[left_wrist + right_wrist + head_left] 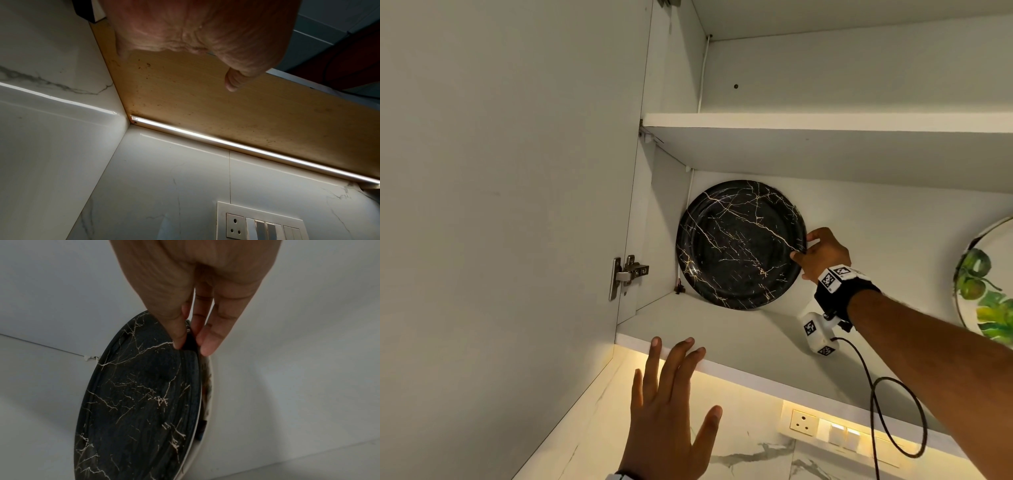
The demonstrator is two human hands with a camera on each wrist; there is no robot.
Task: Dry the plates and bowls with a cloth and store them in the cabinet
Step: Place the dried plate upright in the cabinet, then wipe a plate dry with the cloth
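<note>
Pinching round black gold-veined marble-patterned plate [739,245] upright at lower cabinet shelf [739,337] back with right hand [822,255], left hand [671,404] spread empty below, risking rolling or toppling once released.

The leafy plate [986,284] at the right end of the bottom shelf [739,339] runs off the head view's right edge. Behind the black plate [139,402] I pinch with my right hand [197,288], a pale plate [207,402] shows only a sliver of rim. My left hand [201,26] hides its own fingers in the wrist view.
</note>
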